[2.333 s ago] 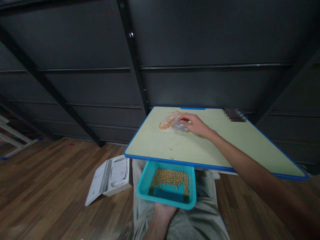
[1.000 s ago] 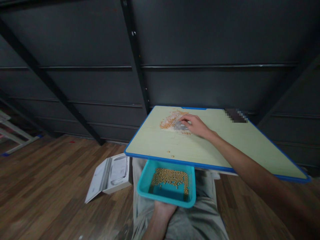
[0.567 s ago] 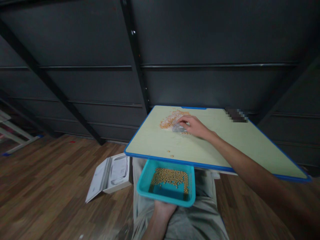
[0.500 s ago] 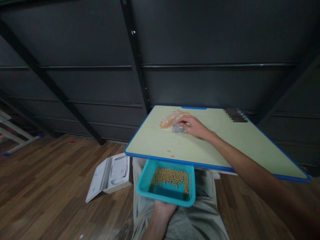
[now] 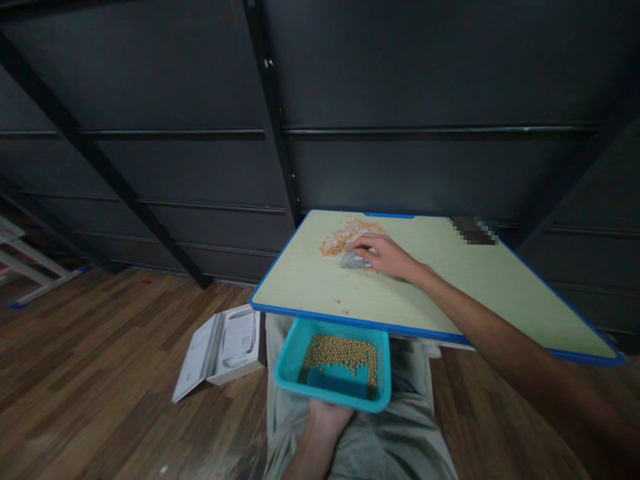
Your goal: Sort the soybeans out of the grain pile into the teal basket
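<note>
My right hand pinches a clear plastic protractor low over the table. Right beside it lies a pile of soybeans mixed with small whitish grains. A few beans sit under or close to my fingers, and two loose ones rest near the front edge. Below that edge my left hand supports a turquoise plastic basket from underneath; its fingers are hidden by the basket. Many soybeans are gathered along the basket's far and right sides.
The table has a blue rim and stands against a dark panelled wall. A pixelated dark object lies at its far right. On the wooden floor to the left is an opened white box. A white metal frame stands farther left.
My right hand and the protractor have shifted slightly toward the near left at the pile's edge. The basket and my left hand stay in place.
</note>
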Available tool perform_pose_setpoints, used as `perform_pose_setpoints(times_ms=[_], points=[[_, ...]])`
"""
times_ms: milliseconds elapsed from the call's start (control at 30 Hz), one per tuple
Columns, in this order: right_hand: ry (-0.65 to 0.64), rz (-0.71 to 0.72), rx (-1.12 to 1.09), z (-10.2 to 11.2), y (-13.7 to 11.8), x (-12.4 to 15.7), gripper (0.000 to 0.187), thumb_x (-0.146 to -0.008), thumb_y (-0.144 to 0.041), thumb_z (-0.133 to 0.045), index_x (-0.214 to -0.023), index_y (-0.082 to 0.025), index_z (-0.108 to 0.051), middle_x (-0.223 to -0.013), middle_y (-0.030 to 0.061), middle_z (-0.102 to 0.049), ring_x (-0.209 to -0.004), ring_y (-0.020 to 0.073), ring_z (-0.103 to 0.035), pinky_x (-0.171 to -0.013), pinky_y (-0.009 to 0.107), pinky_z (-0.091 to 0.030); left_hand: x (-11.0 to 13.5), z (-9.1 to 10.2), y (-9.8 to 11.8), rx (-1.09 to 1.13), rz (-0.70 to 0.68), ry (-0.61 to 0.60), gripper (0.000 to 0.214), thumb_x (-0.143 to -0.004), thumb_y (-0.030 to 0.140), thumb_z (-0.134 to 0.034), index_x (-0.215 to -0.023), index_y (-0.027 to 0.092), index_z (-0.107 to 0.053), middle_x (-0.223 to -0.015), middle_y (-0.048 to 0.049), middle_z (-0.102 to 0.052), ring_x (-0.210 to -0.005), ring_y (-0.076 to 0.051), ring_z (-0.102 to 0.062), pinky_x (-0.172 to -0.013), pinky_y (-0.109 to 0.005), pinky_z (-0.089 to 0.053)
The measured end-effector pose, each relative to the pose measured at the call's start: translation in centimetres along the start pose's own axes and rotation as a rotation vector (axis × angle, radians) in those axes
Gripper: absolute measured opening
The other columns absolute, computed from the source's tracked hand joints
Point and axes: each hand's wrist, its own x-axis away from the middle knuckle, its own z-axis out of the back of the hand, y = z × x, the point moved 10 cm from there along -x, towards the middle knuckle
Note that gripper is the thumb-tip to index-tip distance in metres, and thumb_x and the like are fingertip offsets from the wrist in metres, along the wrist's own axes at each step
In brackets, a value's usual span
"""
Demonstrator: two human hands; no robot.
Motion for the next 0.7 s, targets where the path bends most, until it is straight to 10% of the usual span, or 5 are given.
perform_pose_setpoints(times_ms=[700], points=[[-0.006,0.026,-0.022,-0.3,-0.9,0.0,0.024,-0.094,-0.018,-0.052,-0.109,-0.025,-0.069,-0.106,0.0029,-0.071,-0.100,0.0174,-0.062,-0.092,0.035,-0.045,0.2,1.1,-0.1,0.025,-0.008,0.121,0.042,-0.093,0.045,-0.033,-0.115,0.033,-0.066,-0.108,-0.0041,-0.075,-0.098,-0.025,-0.068,-0.107,-0.056,-0.036]])
